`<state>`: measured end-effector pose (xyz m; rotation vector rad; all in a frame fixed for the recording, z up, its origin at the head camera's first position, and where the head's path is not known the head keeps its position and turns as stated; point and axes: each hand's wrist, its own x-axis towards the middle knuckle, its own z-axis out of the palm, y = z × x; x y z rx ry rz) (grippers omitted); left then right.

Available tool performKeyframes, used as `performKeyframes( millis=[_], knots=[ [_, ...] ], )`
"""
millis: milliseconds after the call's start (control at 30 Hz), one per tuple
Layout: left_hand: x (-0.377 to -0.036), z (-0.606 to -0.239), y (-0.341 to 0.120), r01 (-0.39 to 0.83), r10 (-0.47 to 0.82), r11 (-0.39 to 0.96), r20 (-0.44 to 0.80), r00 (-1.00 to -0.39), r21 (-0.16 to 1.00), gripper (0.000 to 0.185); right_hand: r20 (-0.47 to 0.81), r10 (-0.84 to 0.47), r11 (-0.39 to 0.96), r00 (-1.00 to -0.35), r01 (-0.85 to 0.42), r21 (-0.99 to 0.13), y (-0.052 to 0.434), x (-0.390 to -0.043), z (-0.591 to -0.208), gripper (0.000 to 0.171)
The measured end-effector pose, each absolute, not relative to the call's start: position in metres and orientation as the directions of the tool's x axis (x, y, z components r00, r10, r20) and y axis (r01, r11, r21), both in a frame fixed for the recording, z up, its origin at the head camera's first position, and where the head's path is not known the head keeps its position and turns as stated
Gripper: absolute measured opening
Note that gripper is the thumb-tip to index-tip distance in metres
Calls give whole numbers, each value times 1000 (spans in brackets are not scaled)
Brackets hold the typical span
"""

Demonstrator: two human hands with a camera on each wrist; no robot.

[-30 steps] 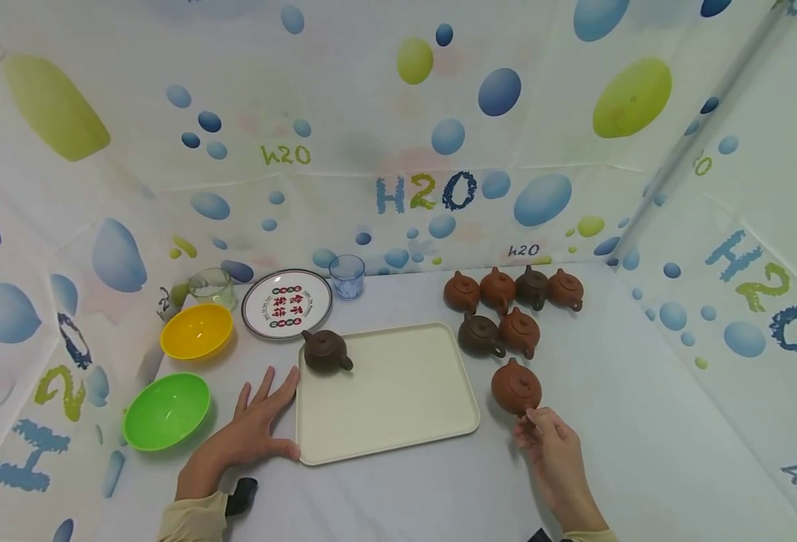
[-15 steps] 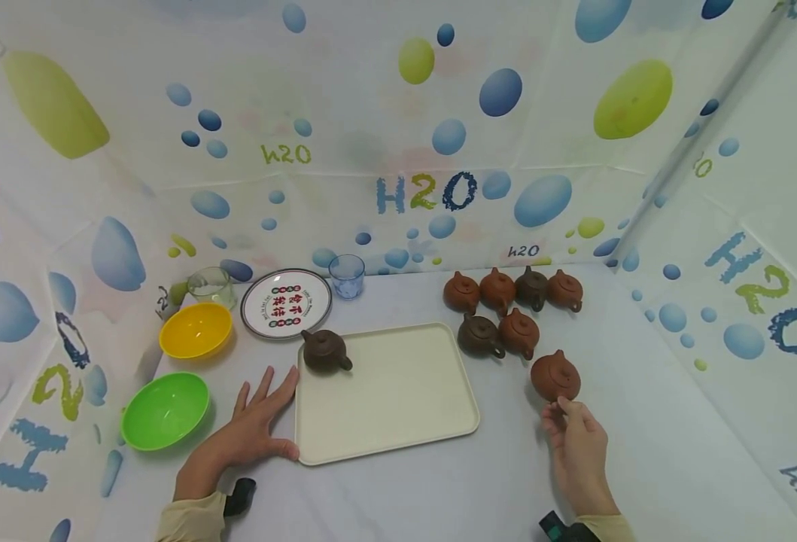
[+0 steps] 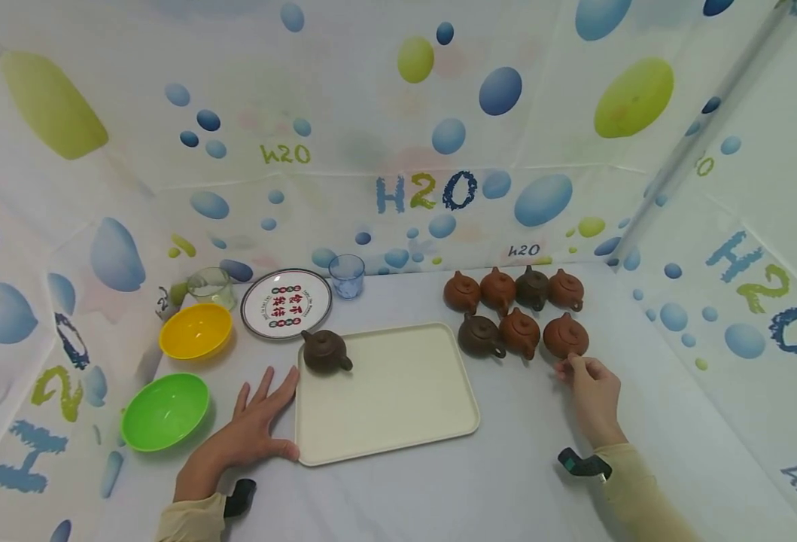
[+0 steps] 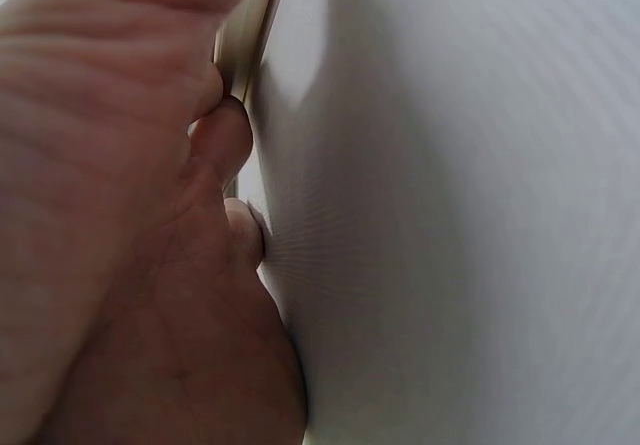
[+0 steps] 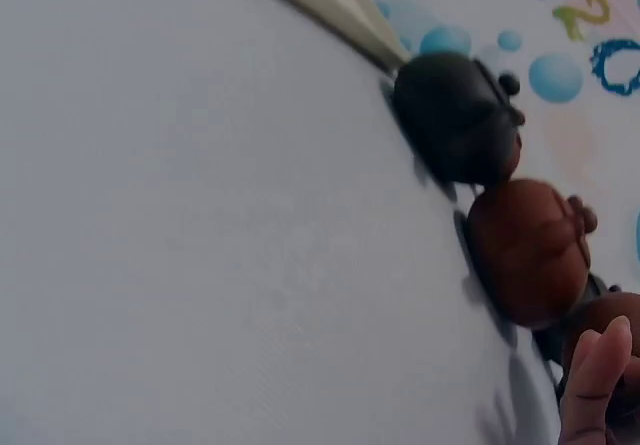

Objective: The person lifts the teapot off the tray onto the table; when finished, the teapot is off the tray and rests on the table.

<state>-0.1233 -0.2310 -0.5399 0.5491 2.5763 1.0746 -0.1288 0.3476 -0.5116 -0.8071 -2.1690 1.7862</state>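
Observation:
My right hand (image 3: 594,395) pinches the handle of a reddish-brown teapot (image 3: 565,335), which sits at the right end of the front row. Beside it in that row are another reddish-brown teapot (image 3: 519,333) and a dark brown teapot (image 3: 481,336). In the right wrist view the held teapot (image 5: 610,317) is partly cut off by the frame, with fingertips in front of it. My left hand (image 3: 252,425) lies with fingers spread, its index finger and thumb at the left edge of a cream tray (image 3: 391,399). On the tray's back left corner stands one dark brown teapot (image 3: 326,351).
Several teapots form a back row, among them a dark one (image 3: 532,287). Left of the tray are a green bowl (image 3: 165,412), a yellow bowl (image 3: 196,332) and a clear glass (image 3: 211,287). Behind it are a printed plate (image 3: 256,309) and a bluish glass (image 3: 347,277).
My right hand has carried the reddish-brown teapot right and then back, from beside the tray to the end of the front row. The left hand and tray have stayed put.

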Motion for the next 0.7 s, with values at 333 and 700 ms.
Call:
performKeyframes(
  millis=[333,700],
  knots=[
    [-124,-548,-235,224,448,668,-143,-882,709,144,-295,418,273,-859,429,-861,368,-157,-516,59],
    [-127,-549,-233,226,440,689,-150,-885,689,146,-353,235,321,-906,415,-852,384,-161,-498,75]
  ],
)
